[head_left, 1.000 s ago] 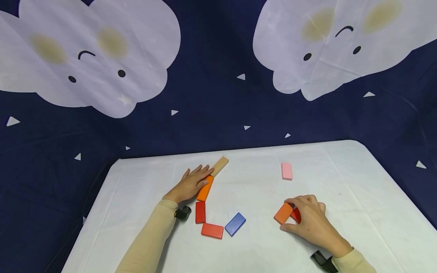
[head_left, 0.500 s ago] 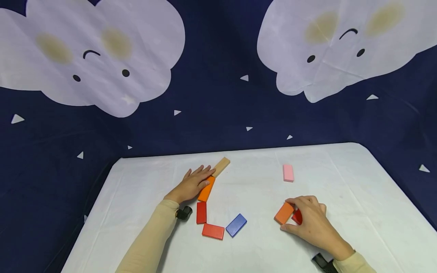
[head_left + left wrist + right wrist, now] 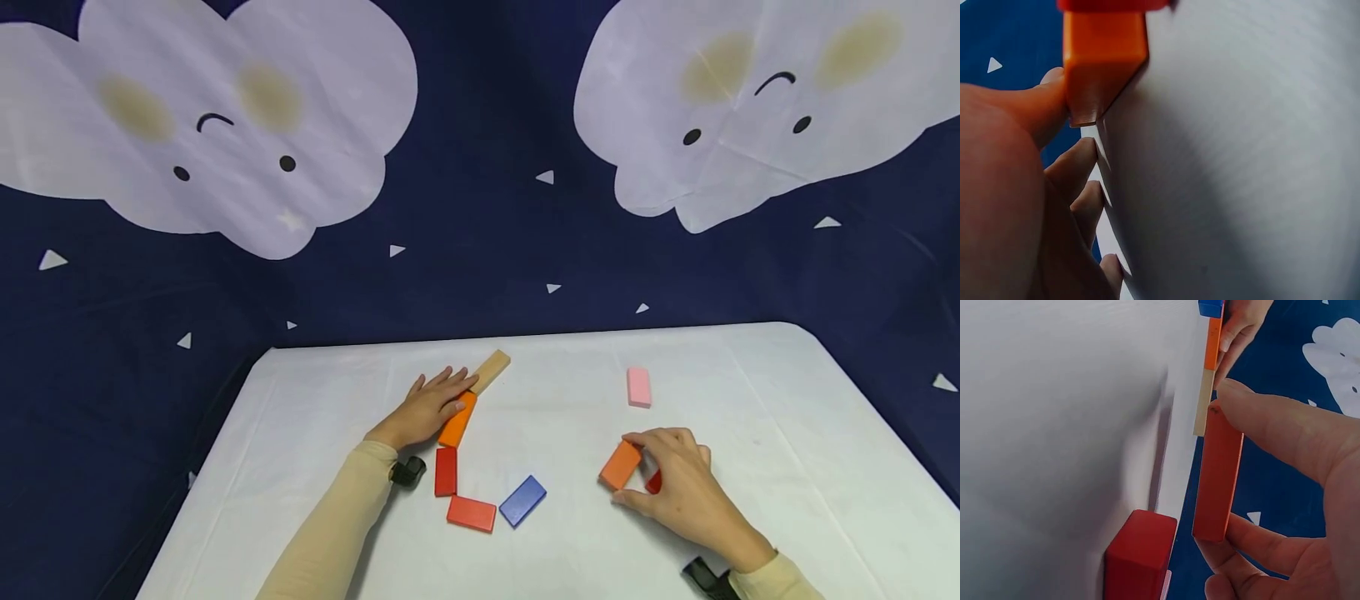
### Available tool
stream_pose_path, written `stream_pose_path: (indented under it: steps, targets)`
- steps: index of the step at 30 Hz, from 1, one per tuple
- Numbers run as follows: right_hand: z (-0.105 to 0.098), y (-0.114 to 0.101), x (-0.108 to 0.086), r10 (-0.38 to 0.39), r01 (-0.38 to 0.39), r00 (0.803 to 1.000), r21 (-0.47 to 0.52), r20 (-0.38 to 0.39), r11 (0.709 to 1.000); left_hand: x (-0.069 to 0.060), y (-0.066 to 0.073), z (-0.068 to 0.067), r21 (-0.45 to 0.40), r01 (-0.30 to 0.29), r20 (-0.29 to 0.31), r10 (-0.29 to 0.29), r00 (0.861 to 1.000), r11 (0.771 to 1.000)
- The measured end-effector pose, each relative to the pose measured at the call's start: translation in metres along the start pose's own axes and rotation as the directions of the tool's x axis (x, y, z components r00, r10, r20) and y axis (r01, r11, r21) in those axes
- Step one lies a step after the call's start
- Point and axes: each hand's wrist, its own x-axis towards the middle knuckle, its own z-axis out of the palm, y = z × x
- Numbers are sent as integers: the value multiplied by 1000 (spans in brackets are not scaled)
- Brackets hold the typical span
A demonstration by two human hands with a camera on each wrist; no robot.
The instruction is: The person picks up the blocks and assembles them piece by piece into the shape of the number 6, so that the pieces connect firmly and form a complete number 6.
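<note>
My left hand (image 3: 423, 414) lies with fingers spread beside a flat orange block (image 3: 458, 421) and a pale wooden block (image 3: 491, 371). Its thumb touches the orange block, and a fingertip reaches the wooden one. My right hand (image 3: 678, 483) pinches another orange block (image 3: 1219, 478) between thumb and fingers, just above the cloth. Behind that block a red block (image 3: 1141, 553) sits on the table, mostly covered by the hand in the head view. Two red blocks, one upright in the view (image 3: 446, 472) and one lying crosswise (image 3: 472, 514), continue the row below the left hand's orange block.
A blue block (image 3: 522, 502) lies at an angle to the right of the crosswise red block. Farther back stands a pink block (image 3: 639, 388). White cloth covers the table (image 3: 555, 433), whose back edge meets a dark blue curtain (image 3: 480, 250) with cloud prints.
The right hand has shifted slightly left with the orange block, widening the gap to the red block. The left hand stays in place, while the head view has tilted a little.
</note>
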Motion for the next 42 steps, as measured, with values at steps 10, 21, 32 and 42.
stream_pose_path:
  steps: [10, 21, 32, 42]
  targets:
    - [6, -2, 5, -38, 38, 999, 19, -25, 999, 0, -2, 3, 9, 5, -2, -5, 1000, 1000]
    - [9, -8, 17, -49, 50, 999, 49, -8, 998, 2, -3, 3, 18, 2, 5, -3, 1000, 1000]
    - [13, -13, 25, -86, 86, 996, 40, -3, 995, 2, -2, 2, 16, -12, -9, 12, 1000, 1000]
    - [17, -19, 35, -106, 104, 994, 62, 35, 993, 2, -1, 2, 20, 9, 4, -9, 1000, 1000]
